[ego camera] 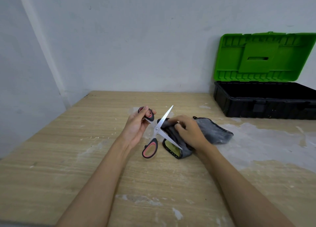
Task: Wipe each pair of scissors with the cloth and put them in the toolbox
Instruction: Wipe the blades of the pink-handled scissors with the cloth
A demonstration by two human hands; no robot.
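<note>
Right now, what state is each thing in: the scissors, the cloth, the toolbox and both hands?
Scissors: blades spread wide, held above the table.
Cloth: bunched on the table, pressed against one blade.
Toolbox: open, green lid upright.
Left hand: grips the upper handle.
Right hand: grips the cloth.

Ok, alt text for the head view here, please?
The left hand holds open pink-handled scissors while the right hand wipes a blade with a grey cloth. An open green-lidded toolbox sits far right.
</note>
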